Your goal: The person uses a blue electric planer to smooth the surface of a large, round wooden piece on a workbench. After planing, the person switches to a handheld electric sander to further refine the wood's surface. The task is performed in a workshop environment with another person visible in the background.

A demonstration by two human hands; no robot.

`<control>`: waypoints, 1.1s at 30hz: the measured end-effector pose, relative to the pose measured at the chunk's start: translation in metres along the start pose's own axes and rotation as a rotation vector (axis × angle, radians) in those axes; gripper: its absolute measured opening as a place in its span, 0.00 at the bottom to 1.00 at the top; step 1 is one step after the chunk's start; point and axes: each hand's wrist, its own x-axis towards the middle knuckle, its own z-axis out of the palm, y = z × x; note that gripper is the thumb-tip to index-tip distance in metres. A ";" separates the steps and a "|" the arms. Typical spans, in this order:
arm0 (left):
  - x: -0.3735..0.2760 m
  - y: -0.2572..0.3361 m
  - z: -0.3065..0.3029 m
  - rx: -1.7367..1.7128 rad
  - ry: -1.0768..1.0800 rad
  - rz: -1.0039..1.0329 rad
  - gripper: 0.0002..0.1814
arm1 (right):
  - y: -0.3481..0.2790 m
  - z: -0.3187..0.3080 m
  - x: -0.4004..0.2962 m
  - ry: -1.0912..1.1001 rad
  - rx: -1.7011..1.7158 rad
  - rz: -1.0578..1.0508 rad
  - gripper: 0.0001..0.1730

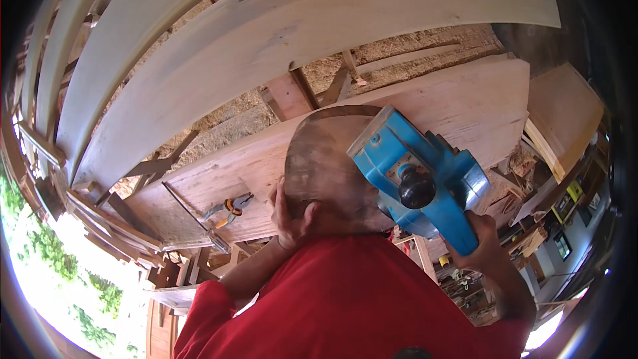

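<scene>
A blue electric hand planer point(398, 174) with a black knob is in my right hand point(478, 244), whose fingers wrap around its rear handle. The planer's body covers the right part of a dark-edged round wooden piece point(324, 169) in front of my chest. Whether its sole touches the wood cannot be seen. My left hand point(294, 214) grips the near left edge of the round piece, thumb on the face and fingers along the rim. Beneath lies a long, wide wooden plank point(224, 184).
Left on the plank are pliers point(234, 209) with orange and black handles and a long thin metal tool point(192, 214). Large curved wooden planks point(279, 50) stretch across the far side. Wood shavings point(234, 119) cover the floor. Stacked timber point(114, 232) stands at the left.
</scene>
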 end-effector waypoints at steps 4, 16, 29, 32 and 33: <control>0.005 0.004 0.001 -0.052 0.007 0.018 0.50 | -0.012 -0.011 0.029 -0.029 -0.074 -0.182 0.14; -0.004 0.001 0.009 -0.107 0.052 -0.129 0.44 | -0.090 0.006 0.106 -0.150 -0.106 -0.462 0.15; 0.009 0.015 0.017 -0.169 0.131 -0.117 0.35 | 0.021 0.086 -0.050 0.459 0.254 0.008 0.18; 0.009 0.013 0.013 -0.055 0.107 -0.053 0.34 | 0.074 0.134 -0.114 0.537 0.181 0.076 0.17; 0.008 0.013 0.013 -0.051 0.105 -0.070 0.33 | 0.077 0.141 -0.130 0.474 0.256 0.160 0.16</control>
